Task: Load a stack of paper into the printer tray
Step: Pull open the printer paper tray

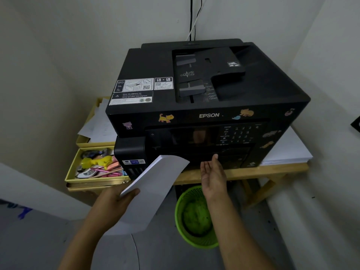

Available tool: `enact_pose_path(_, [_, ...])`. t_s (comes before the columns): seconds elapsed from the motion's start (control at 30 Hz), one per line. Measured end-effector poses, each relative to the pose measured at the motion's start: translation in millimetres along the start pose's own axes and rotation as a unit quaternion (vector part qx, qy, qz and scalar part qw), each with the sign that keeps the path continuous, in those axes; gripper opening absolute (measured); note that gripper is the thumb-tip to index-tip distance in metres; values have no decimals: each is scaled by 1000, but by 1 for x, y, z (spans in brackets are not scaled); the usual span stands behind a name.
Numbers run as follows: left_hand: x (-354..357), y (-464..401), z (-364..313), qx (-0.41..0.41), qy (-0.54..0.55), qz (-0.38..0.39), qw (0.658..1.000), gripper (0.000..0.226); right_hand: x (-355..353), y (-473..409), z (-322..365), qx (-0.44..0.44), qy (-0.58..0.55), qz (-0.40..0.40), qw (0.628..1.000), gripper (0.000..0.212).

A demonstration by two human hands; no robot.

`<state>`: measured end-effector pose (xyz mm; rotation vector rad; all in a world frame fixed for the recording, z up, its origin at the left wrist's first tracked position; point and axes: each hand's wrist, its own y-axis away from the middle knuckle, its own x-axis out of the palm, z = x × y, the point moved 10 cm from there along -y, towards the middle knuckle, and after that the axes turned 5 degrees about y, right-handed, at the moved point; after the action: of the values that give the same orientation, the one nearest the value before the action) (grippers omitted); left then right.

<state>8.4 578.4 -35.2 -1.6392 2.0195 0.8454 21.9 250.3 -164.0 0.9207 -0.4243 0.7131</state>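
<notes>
A black Epson printer point(204, 90) with animal stickers stands on a wooden table point(243, 172). My left hand point(118, 199) grips a white stack of paper point(155, 184) from below, tilted, its far corner near the printer's lower front. My right hand point(213, 174) is palm up with fingers apart, its fingertips touching the dark lower front of the printer, where the tray is too dark to make out. It holds nothing.
A yellow box point(93, 180) of pens and small items sits left of the printer, with loose sheets point(101, 123) behind it. More white paper point(288, 151) lies at the printer's right. A green wastebasket point(194, 217) stands on the floor under the table. Walls close in on both sides.
</notes>
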Motion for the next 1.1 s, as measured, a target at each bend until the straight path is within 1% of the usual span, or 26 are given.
enact_pose_path(0.1, [2, -1, -4, -7, -8, 4, 1000, 30, -4, -4, 0, -12, 25, 0, 1000, 53])
enact_pose_path(0.2, [3, -1, -4, -8, -10, 5, 1000, 38, -4, -4, 3, -23, 55, 7, 998, 38])
enact_pose_path(0.3, [5, -1, -7, -5, -14, 4, 1000, 39, -4, 0, 8, -34, 78, 3, 996, 23])
enact_pose_path(0.47, [10, 0, -9, -4, 3, 12, 1000, 34, -6, 4, 14, -63, 103, -9, 993, 25])
enact_pose_path(0.63, [15, 2, -12, -3, 26, 11, 1000, 18, -16, 1, 21, -68, 154, -14, 986, 32])
enact_pose_path(0.83, [17, 5, -11, 6, 39, 17, 999, 15, -23, 8, 24, -80, 160, -19, 984, 40])
enact_pose_path(0.93, [15, 6, -16, 18, 36, 14, 999, 23, -26, 15, 28, -88, 178, -23, 980, 41])
enact_pose_path(1.0, [14, 5, -19, 24, 27, 15, 999, 27, -29, 17, 34, -92, 215, -31, 972, 41])
enact_pose_path(1.03, [14, 4, -21, 28, 19, 18, 999, 28, -31, 17, 38, -101, 253, -39, 961, 40])
enact_pose_path(1.07, [15, 3, -24, 32, 10, 23, 999, 28, -34, 20, 45, -122, 309, -51, 942, 40])
enact_pose_path(1.1, [17, 1, -27, 37, -2, 33, 999, 28, -36, 23, 56, -157, 378, -67, 910, 40])
